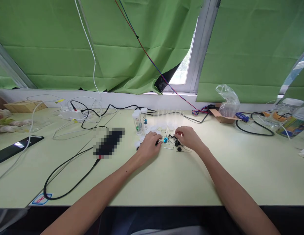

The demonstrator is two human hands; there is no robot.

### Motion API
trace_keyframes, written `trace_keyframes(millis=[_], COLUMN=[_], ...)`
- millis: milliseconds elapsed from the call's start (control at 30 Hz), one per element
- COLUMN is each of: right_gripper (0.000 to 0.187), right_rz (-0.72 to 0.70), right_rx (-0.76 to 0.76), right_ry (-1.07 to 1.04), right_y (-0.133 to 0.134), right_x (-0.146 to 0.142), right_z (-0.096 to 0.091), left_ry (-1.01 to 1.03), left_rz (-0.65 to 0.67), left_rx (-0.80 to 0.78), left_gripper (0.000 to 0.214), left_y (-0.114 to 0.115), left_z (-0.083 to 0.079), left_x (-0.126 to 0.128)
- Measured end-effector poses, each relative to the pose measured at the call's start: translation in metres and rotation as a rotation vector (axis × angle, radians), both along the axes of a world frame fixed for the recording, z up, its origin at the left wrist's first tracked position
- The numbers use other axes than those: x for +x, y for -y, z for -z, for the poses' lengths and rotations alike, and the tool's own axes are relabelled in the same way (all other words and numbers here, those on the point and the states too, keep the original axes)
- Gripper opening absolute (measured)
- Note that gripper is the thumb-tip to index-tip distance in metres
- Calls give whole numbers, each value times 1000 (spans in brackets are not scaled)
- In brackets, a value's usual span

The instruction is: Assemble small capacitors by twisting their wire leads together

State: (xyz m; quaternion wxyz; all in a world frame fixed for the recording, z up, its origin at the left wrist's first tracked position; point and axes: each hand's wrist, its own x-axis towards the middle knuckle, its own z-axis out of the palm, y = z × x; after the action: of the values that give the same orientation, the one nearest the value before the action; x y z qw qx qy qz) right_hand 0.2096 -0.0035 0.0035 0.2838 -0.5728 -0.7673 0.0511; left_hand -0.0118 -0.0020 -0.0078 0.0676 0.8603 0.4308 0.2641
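Note:
My left hand point(150, 143) rests on the table with its fingers curled beside a small black part, and what they hold is mostly hidden. My right hand point(187, 135) has thumb and fingers drawn together over several small black parts point(177, 143); whatever is pinched there is too small to name. Between the hands lies a small bright blue part point(165, 139) with a thin rod rising from it. A thin L-shaped metal piece, like a hex key point(168, 148), lies just in front. A round black piece point(179, 149) sits below my right hand.
Clear vials with white caps point(137, 124) stand behind my left hand, and clear tubes point(168, 116) behind the parts. Left are a blurred dark device point(109, 143) on a black cable and a phone point(19, 148). A cardboard box point(224, 117) and jars point(292, 114) stand right.

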Motion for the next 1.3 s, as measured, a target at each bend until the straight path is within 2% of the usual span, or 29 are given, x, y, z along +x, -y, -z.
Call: trace_keyframes(millis=[100, 233, 533, 867, 1033, 1300], right_gripper=[14, 18, 13, 15, 17, 17], right_rz=[41, 54, 32, -14, -28, -138], right_rx=[-112, -185, -233, -262, -232, -208], right_ry=[79, 195, 238, 238, 184, -44], right_y=[8, 13, 14, 13, 10, 5], right_x=[-4, -8, -11, -15, -15, -16], right_z=[-8, -11, -6, -3, -1, 7], left_ry=[12, 22, 26, 34, 39, 2], left_rz=[10, 15, 22, 31, 41, 117], left_rx=[13, 20, -11, -13, -21, -51], left_gripper=[14, 14, 15, 16, 16, 15], left_y=[0, 0, 1, 2, 2, 2], left_z=[1, 3, 1, 2, 2, 3], left_x=[0, 0, 3, 2, 2, 3])
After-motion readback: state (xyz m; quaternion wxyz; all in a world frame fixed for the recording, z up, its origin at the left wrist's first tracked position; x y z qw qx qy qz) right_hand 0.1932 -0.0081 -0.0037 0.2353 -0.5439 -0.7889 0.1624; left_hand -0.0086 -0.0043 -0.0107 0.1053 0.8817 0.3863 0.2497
